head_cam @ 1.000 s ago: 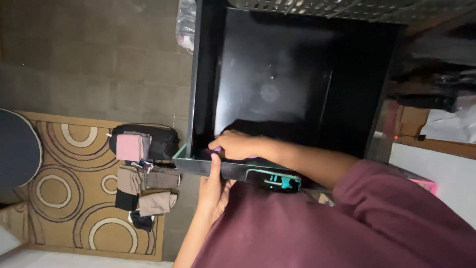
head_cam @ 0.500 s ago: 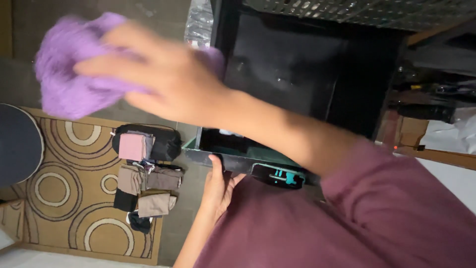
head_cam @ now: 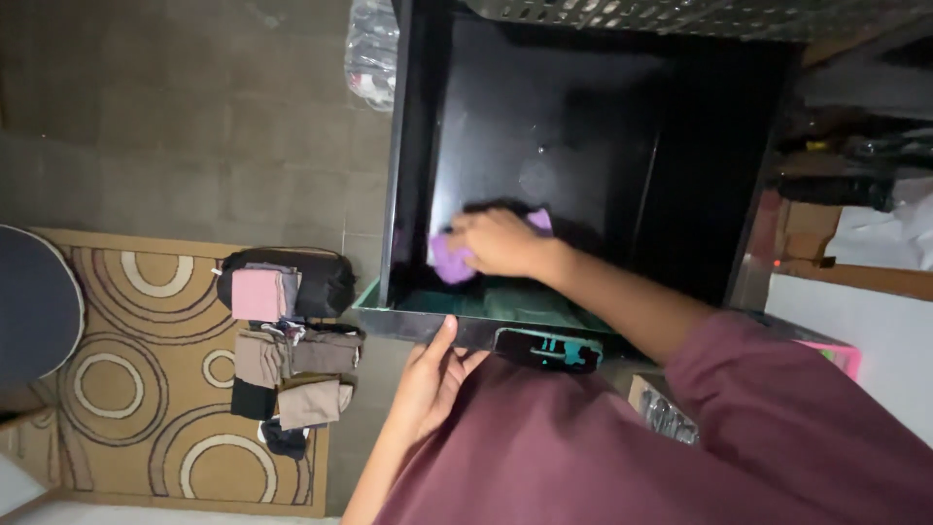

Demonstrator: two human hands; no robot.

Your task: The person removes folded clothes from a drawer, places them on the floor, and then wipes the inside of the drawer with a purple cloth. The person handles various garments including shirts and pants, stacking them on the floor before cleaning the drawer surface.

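Observation:
A black drawer stands pulled out in front of me, its glossy inside mostly bare. My right hand is inside it, shut on a purple fuzzy cloth pressed against the drawer's bottom near the front left. My left hand grips the drawer's front edge from below, thumb over the rim. A teal handle sits on the drawer front, to the right of my left hand. My maroon sleeve fills the lower right.
On the floor at left lies a patterned brown rug with a stack of folded clothes and a black bag. A dark round object sits at far left. A clear plastic bag lies beside the drawer. A perforated metal shelf is above.
My right hand lifted the purple cloth out of the drawer up toward the camera, then brought it back down inside. My left hand stayed on the front edge.

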